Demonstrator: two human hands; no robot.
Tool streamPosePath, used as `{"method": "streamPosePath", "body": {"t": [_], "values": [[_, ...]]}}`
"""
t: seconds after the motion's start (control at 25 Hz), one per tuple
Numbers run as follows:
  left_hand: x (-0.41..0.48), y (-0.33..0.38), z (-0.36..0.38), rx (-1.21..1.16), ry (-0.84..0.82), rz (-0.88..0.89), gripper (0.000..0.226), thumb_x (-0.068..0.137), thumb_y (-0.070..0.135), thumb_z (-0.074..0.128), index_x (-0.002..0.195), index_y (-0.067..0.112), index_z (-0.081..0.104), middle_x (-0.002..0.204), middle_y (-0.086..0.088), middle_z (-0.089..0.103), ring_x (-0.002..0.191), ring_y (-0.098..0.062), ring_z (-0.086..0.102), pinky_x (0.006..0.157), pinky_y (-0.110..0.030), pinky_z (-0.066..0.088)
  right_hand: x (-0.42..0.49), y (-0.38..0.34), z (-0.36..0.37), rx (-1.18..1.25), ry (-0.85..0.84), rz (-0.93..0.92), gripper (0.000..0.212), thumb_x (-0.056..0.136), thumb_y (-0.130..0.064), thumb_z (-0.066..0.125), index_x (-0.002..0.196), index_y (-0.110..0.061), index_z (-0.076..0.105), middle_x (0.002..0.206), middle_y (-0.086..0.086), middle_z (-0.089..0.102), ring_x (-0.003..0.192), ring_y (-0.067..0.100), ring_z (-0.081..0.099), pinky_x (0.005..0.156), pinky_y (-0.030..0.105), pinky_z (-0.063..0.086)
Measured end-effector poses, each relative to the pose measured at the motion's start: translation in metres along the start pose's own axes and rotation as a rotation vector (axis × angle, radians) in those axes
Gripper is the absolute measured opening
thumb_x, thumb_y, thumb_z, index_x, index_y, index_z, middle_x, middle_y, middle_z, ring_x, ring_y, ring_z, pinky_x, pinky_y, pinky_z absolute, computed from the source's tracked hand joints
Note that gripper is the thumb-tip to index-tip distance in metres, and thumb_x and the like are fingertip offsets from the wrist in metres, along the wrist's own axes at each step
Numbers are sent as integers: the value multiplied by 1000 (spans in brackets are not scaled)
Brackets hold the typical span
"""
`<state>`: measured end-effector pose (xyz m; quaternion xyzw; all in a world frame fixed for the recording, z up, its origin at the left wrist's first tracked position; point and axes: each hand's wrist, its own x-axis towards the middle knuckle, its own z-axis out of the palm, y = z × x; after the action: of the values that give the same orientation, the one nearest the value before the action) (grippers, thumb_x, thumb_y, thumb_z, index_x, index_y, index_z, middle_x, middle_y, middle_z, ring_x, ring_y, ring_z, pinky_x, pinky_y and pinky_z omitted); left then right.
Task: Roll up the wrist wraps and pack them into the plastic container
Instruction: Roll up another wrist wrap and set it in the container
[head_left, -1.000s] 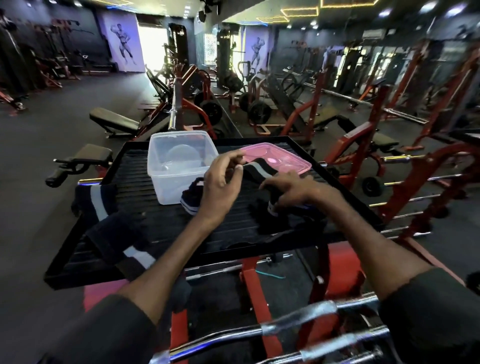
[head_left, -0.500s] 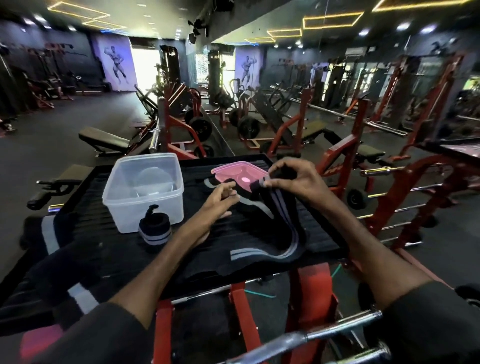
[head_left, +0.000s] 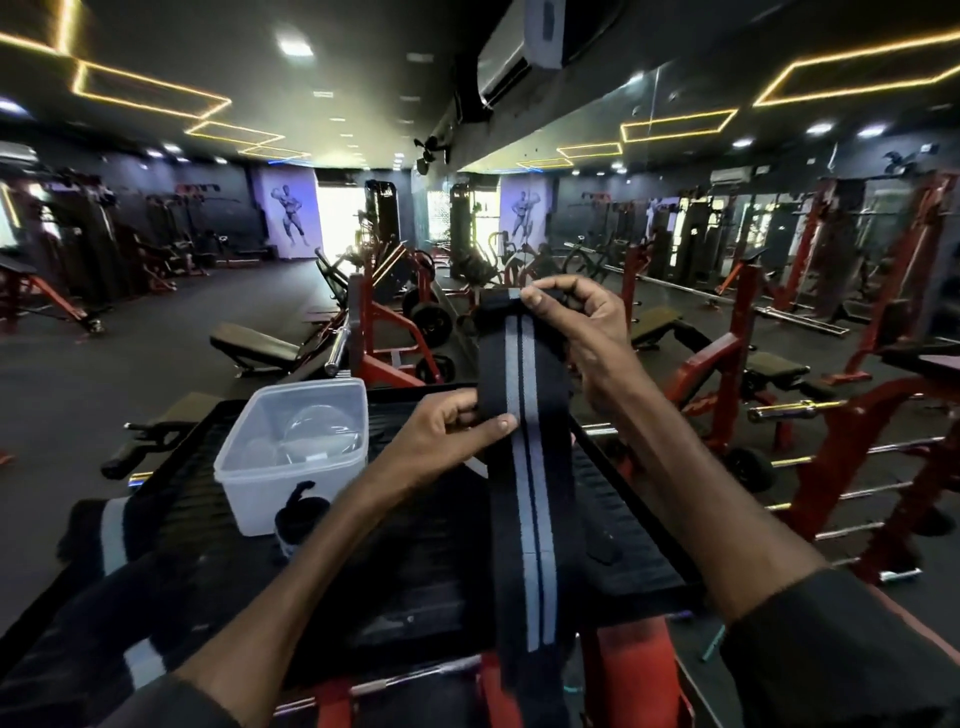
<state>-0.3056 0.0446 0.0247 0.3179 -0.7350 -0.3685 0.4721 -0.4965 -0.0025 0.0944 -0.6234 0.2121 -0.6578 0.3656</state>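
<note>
A: State: right hand (head_left: 582, 332) pinches top end of wrist wrap (head_left: 519, 374), left hand (head_left: 441, 436) grips it lower; tail hangs free.
B: Risk: slack start, roll may telescope and not fit plastic container (head_left: 244, 499), left of hands.

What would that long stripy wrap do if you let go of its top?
It would probably flop down: the wrist wrap drapes limply below the left hand and looks straight only where the right hand holds its end up. It seems light, since fingertip pinches carry it.
</note>
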Motion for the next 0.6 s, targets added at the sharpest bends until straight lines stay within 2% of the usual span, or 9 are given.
{"method": "streamPosePath", "body": {"t": [0.08, 0.16, 0.28, 0.4, 0.44, 0.52, 0.6], "values": [[-12, 2, -7, 13, -17, 21, 23, 91, 12, 70, 111, 24, 72, 107, 11, 78, 105, -7, 72, 87, -21, 55, -1, 10, 3, 35, -54, 42, 12, 89, -1, 73, 101, -3, 70, 90, 3, 77, 86, 13, 73, 76, 24, 59], [-23, -9, -10, 22, -37, -44, 22, 91, 14, 71, 112, 21, 73, 111, 4, 78, 108, -15, 72, 92, -30, 56, -10, 32, 7, 43, -97, 117, 15, 89, -5, 75, 103, -3, 70, 91, 3, 78, 86, 14, 74, 73, 25, 60], [-39, -46, -9, 35, -103, -257, 18, 95, 12, 68, 112, 17, 73, 108, 0, 77, 103, -18, 70, 96, -41, 53, -33, 81, 7, 23, -95, 244, 14, 88, -4, 75, 101, -1, 71, 86, 1, 79, 83, 11, 75, 72, 22, 58], [-51, -76, -9, -22, -158, -477, 33, 92, 29, 70, 124, 21, 69, 125, 2, 72, 122, -18, 64, 109, -45, 47, -54, 121, 4, 41, -77, 343, 12, 89, -5, 74, 100, -1, 72, 88, 2, 80, 86, 12, 75, 78, 24, 58], [-52, -82, -9, -71, -102, -514, 38, 89, 34, 71, 126, 25, 68, 128, 5, 71, 126, -16, 62, 111, -46, 46, -58, 131, 2, 68, -72, 367, 10, 90, -4, 73, 100, -2, 71, 89, 2, 79, 86, 11, 75, 78, 23, 58], [-43, -89, -11, -207, 121, -540, 42, 86, 39, 72, 126, 29, 65, 129, 3, 70, 127, -19, 61, 111, -50, 45, -62, 145, -2, 124, -72, 416, 7, 92, -2, 70, 99, -3, 71, 88, 2, 79, 84, 10, 74, 76, 21, 57], [-27, -91, -11, -314, 284, -550, 46, 87, 39, 72, 130, 29, 61, 131, 1, 68, 127, -21, 60, 105, -48, 51, -63, 157, -5, 163, -102, 460, 7, 91, -4, 72, 98, -6, 72, 91, 6, 79, 84, 14, 74, 77, 24, 59]]}}
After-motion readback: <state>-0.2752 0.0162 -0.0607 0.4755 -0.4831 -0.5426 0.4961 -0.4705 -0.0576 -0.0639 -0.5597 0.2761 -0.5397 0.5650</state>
